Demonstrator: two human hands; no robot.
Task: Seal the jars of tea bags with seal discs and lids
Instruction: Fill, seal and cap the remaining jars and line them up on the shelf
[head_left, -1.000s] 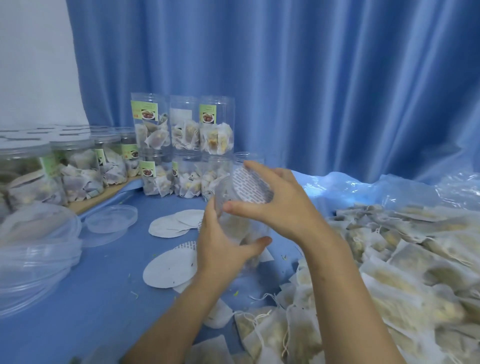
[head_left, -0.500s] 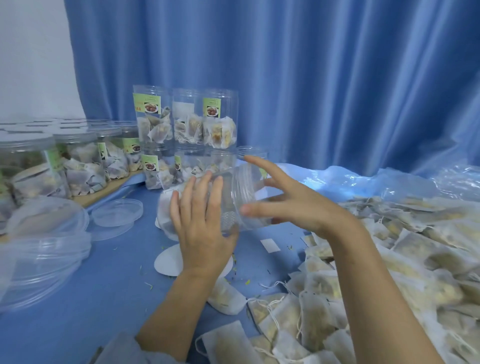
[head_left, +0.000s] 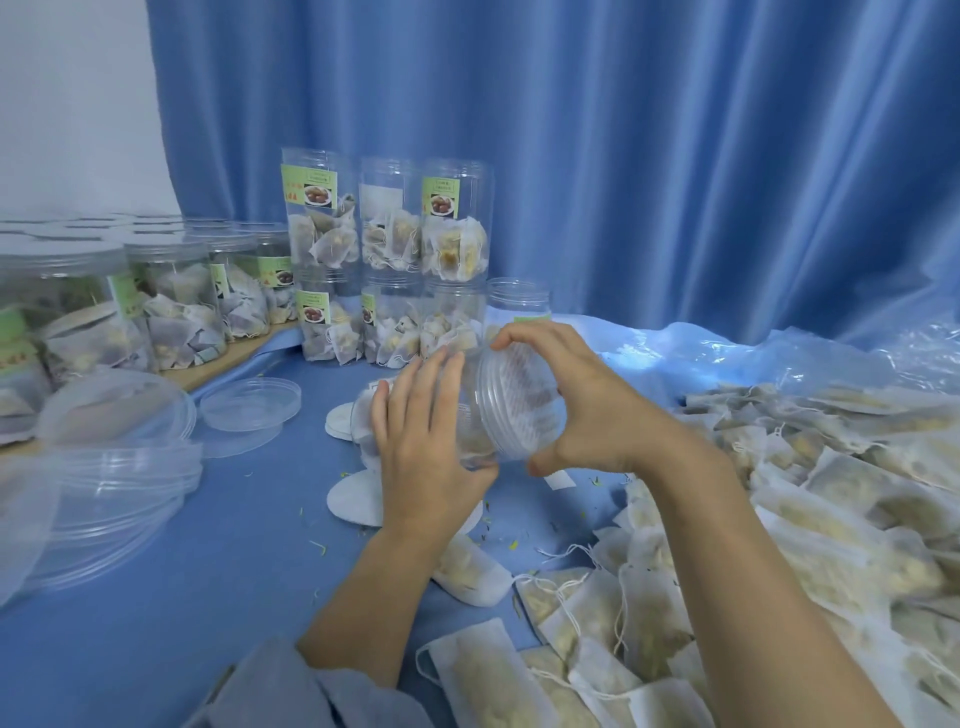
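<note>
Blue cloth tabletop (head_left: 156, 613) at frame centre: my left hand (head_left: 426, 441) steadies the tipped clear plastic jar (head_left: 470, 421), my right hand (head_left: 587, 410) grips its ribbed transparent lid (head_left: 519, 402), many sealed jars (head_left: 387, 260) stacked upper left, loose tea bags (head_left: 779, 519) remaining.

Pretty bright, soft, bluish light all over, no hard shadows anywhere. The pleated blue curtain (head_left: 649, 156) glows like daylight's coming through it. Wide-angle bend at the edges: the stack of clear plastic lids (head_left: 93, 483) at the left looks stretched and smeary. The crinkled clear plastic sheet (head_left: 779, 358) has pale glare. Whole frame's a bit soft, and the loose white tea bags (head_left: 857, 519) go mushy toward the right.
</note>
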